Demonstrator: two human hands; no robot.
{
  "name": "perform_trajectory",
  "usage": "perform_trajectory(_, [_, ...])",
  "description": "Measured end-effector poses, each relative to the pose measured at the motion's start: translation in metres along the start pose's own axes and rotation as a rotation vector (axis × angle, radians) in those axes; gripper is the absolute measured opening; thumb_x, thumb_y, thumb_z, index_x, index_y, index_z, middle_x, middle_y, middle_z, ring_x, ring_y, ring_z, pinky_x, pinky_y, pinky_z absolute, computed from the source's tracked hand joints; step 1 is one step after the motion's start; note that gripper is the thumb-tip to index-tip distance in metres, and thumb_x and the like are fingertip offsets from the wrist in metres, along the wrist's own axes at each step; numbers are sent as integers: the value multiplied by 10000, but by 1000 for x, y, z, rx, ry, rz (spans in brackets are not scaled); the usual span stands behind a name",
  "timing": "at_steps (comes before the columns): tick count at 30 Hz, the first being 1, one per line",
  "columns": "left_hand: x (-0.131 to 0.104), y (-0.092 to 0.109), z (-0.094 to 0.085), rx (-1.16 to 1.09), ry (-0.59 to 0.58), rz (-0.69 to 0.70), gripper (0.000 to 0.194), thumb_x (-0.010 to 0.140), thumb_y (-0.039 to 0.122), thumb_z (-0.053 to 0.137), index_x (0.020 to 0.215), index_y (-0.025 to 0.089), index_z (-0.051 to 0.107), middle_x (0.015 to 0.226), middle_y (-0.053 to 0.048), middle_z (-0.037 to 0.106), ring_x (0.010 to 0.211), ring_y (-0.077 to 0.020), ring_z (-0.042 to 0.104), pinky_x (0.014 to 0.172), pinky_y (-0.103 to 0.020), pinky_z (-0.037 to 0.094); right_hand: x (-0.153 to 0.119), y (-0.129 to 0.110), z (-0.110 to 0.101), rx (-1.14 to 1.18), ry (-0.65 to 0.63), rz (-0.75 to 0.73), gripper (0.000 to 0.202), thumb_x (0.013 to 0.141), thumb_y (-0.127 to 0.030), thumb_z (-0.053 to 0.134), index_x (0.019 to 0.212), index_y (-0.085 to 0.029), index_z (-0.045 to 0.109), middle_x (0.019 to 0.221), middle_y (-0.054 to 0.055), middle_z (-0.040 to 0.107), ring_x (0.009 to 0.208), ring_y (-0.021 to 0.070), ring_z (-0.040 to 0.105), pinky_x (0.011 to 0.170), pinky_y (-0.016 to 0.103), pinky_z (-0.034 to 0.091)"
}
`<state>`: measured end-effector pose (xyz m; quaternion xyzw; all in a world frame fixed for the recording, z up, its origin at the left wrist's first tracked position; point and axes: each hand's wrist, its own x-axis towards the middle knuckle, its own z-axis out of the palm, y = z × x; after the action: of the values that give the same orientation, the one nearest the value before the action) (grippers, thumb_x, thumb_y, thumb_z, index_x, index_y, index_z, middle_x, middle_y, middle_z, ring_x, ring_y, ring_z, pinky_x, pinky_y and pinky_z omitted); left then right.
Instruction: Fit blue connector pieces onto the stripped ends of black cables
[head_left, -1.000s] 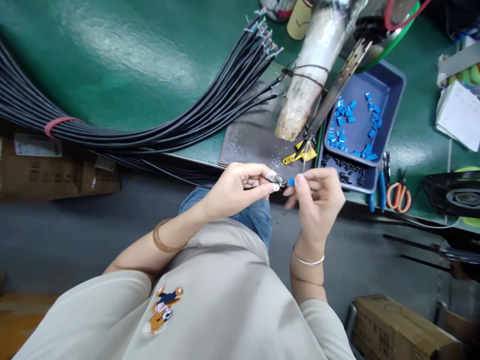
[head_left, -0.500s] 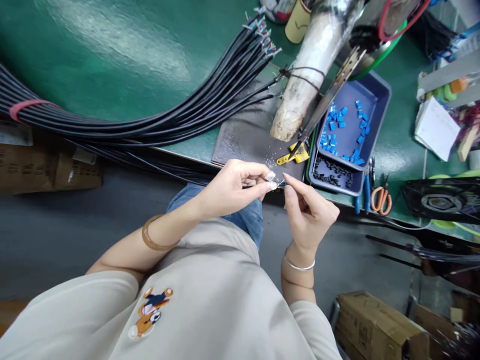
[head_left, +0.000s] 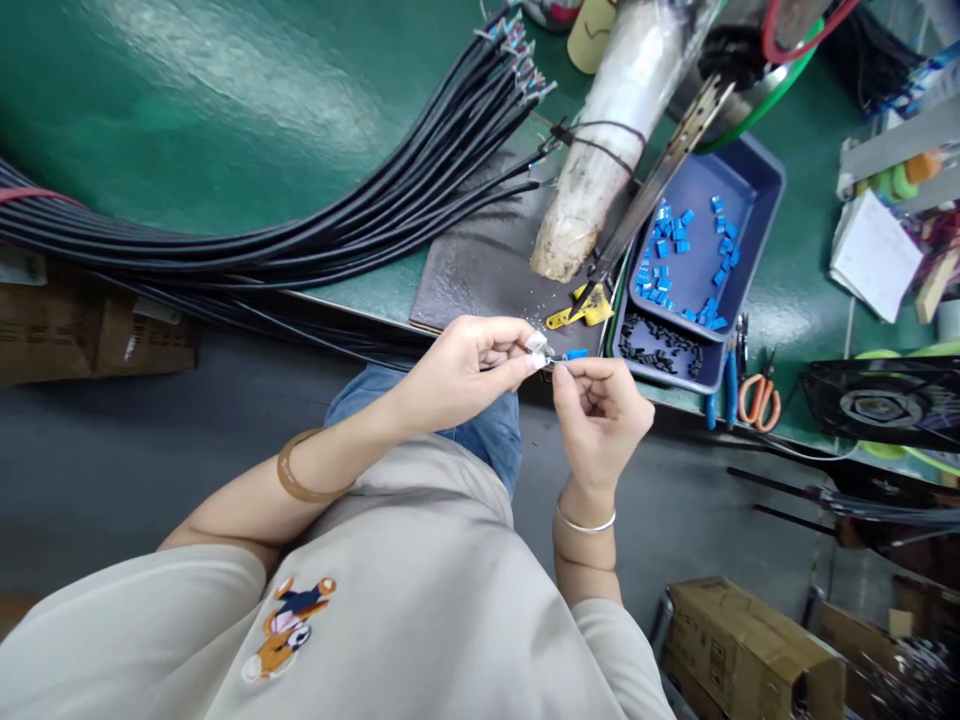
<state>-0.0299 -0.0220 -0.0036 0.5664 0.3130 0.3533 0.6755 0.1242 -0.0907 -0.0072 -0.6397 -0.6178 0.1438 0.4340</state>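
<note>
My left hand [head_left: 491, 365], with white wraps on the thumb and a fingertip, pinches the stripped end of a cable with thin wires [head_left: 553, 358]. My right hand [head_left: 604, 410] is closed right beside it, thumb and forefinger pinched on one of the thin wires. A small blue connector [head_left: 576, 354] shows just beyond the right fingertips; whether it is joined to the wires I cannot tell. Both hands are in front of the table edge, above my lap. Past the fingers, a yellow-handled tool [head_left: 577, 308] lies on a dark mat [head_left: 480, 270].
A bundle of black cables [head_left: 300, 240] crosses the green table [head_left: 225, 120] from the left. A wrapped roll [head_left: 592, 170] juts toward me. At right are a bin of blue connectors [head_left: 750, 190], a bin of black pieces [head_left: 701, 378], blue-handled pliers [head_left: 731, 385] and orange-handled cutters [head_left: 760, 402].
My right hand has shifted left and its fingers have curled in closer. The blue connector has come into sight by its fingertips. My left hand stays nearly in place, still pinching.
</note>
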Motion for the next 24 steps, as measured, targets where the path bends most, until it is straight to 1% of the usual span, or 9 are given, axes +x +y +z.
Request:
perform_trajectory(2, [0, 1, -2, -23, 37, 24, 113, 845, 200, 602, 752, 140, 582, 609, 25, 517, 534, -54, 476, 507, -162, 398, 2, 0, -2, 108, -51, 81, 138, 862, -296, 645, 778, -193, 610, 530, -98, 465, 408, 29, 382, 393, 170, 294])
perform_trajectory(3, [0, 2, -3, -26, 38, 28, 114, 844, 196, 601, 746, 141, 583, 602, 23, 526, 531, -55, 481, 507, -161, 401, 4, 1, -5, 121, -12, 92, 139, 851, -293, 660, 769, -191, 613, 537, -94, 481, 408, 28, 390, 388, 170, 289])
perform_trajectory(7, [2, 5, -6, -13, -41, -10, 160, 841, 182, 602, 690, 132, 595, 560, 13, 556, 508, -55, 484, 508, -162, 411, 12, 0, -15, 99, 323, -4, 38, 859, -232, 640, 854, -201, 661, 587, -72, 545, 421, 39, 457, 385, 185, 314])
perform_trajectory(11, [4, 5, -8, -39, -38, -43, 123, 829, 181, 623, 721, 122, 627, 545, 17, 551, 484, -48, 466, 475, -155, 390, 10, -1, -14, 162, 353, -140, 259, 880, -163, 586, 1129, -227, 617, 634, -65, 609, 467, 74, 570, 382, 189, 389])
perform_trajectory(13, [5, 4, -8, -33, -33, -57, 118, 821, 195, 643, 729, 121, 636, 543, 19, 543, 480, -47, 453, 453, -154, 365, 8, -1, -11, 153, 375, -167, 300, 882, -113, 574, 1159, -230, 588, 742, -45, 698, 479, 75, 611, 377, 184, 426])
perform_trajectory(15, [5, 2, -7, -18, -22, -65, 144, 824, 224, 652, 723, 121, 636, 547, 23, 528, 474, -42, 430, 433, -155, 331, 7, 1, -8, 93, 354, -188, 263, 866, -78, 594, 1086, -221, 606, 858, -21, 746, 549, 92, 675, 443, 203, 518])
perform_trajectory(17, [5, 0, -6, -3, -11, -65, 170, 831, 251, 652, 722, 121, 640, 554, 27, 507, 474, -39, 407, 426, -159, 308, 7, 2, -6, -3, 288, -242, 204, 832, -72, 643, 981, -211, 630, 929, -2, 755, 748, 146, 744, 629, 277, 623])
perform_trajectory(19, [5, -2, -5, 7, -4, -50, 175, 833, 265, 652, 731, 122, 649, 567, 29, 492, 480, -40, 397, 435, -167, 312, 9, 4, -5, -63, 201, -289, 167, 820, -92, 664, 935, -209, 632, 995, 20, 752, 917, 183, 746, 773, 340, 644])
perform_trajectory(24, [7, -5, -2, 52, 37, 9, 209, 834, 294, 651, 711, 125, 654, 591, 24, 490, 507, -50, 400, 465, -180, 340, 9, 8, -3, -73, 115, -267, 145, 846, -134, 636, 961, -211, 591, 1102, 60, 738, 905, 182, 749, 744, 341, 655])
